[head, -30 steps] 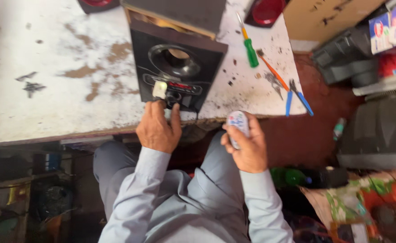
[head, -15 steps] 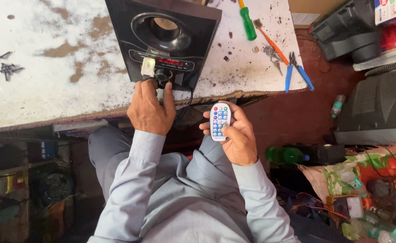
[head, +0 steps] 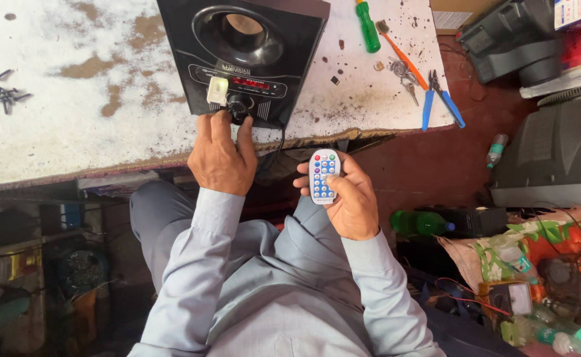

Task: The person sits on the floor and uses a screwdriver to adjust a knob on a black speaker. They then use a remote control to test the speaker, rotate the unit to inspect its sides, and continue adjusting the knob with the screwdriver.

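A black speaker cabinet [head: 251,56] lies face up on the worn white table [head: 72,132], with a round port, a red display strip and a black knob [head: 239,106]. My left hand [head: 221,155] reaches to the panel's lower edge, its fingers pinching that knob beside a small white plug. My right hand [head: 346,198] hovers over my lap and holds a small white remote control [head: 323,175] with coloured buttons, thumb resting on its keys.
A green-handled screwdriver [head: 368,26], an orange-handled tool [head: 406,56], keys and blue-handled pliers [head: 439,99] lie on the table's right part. Dark screws [head: 6,96] sit at its left. An old grey television [head: 554,152], bottles and clutter crowd the floor to the right.
The view has drawn closer to the speaker. My right hand turned the remote face up and raised it slightly. My left hand stays at the knob.
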